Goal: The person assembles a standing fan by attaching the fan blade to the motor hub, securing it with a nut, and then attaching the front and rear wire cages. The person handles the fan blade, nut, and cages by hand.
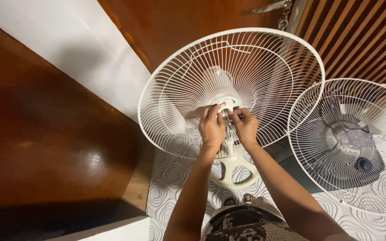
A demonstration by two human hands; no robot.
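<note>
Both hands, left hand (211, 127) and right hand (245, 126), pinch a small part (225, 114) at the middle of the cage (170, 89) (too tiny to tell). A second fan (354, 143) is cut off at right.

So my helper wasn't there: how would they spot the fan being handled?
Find the patterned floor mat beside the wooden door. Two white wire-caged fans stand there; it is the left fan, with both hands at its hub. The right fan shows clear blades and is untouched.
</note>
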